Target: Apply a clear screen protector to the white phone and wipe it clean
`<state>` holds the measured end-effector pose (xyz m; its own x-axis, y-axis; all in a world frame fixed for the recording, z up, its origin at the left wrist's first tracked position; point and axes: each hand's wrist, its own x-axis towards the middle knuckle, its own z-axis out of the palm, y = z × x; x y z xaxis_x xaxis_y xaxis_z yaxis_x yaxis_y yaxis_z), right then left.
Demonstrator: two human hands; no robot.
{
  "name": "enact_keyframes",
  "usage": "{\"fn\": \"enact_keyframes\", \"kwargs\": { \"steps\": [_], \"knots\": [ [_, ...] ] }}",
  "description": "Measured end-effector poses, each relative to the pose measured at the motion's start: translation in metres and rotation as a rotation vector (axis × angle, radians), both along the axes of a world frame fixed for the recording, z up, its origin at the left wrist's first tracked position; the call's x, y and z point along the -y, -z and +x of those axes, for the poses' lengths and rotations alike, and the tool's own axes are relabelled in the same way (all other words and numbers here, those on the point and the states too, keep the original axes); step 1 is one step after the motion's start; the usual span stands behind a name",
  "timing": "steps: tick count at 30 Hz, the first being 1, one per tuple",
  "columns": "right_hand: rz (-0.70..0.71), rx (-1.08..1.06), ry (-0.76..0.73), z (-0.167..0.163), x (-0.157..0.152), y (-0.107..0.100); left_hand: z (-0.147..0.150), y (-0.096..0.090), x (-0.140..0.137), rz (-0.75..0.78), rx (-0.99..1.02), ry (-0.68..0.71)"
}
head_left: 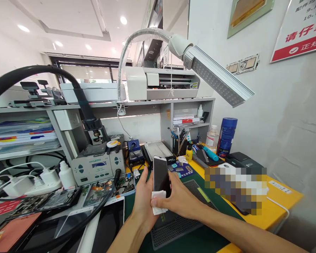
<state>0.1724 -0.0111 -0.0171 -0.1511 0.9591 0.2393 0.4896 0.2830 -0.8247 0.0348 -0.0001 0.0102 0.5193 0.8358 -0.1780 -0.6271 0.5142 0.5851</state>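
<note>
A smartphone with a dark screen and white frame is held tilted up above the work mat. My left hand supports it from the left and below, its fingers mostly hidden behind the phone. With the thumb on top, my right hand presses a folded white wipe against the phone's lower end. The right fingers reach round the phone's right edge. Beneath both hands lies a dark grid-textured pad on a green mat.
Phones, a tablet and trays of parts crowd the left side. Behind them stands a grey soldering station. A pen holder, yellow bottle and blue can stand at the back right. Overhead hangs a lamp.
</note>
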Motion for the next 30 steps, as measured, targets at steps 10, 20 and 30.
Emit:
{"fn": "enact_keyframes", "kwargs": {
  "steps": [10, 20, 30],
  "knots": [
    [0.006, -0.119, -0.062, -0.004, 0.003, -0.003, 0.007, 0.002, -0.001, -0.008, -0.068, -0.147],
    [0.007, -0.215, -0.093, -0.003, 0.005, -0.006, 0.005, 0.0, -0.003, -0.05, 0.022, -0.09],
    [-0.136, -0.295, -0.257, 0.003, 0.01, -0.018, -0.001, 0.002, -0.008, -0.022, 0.039, -0.107]
  ]
}}
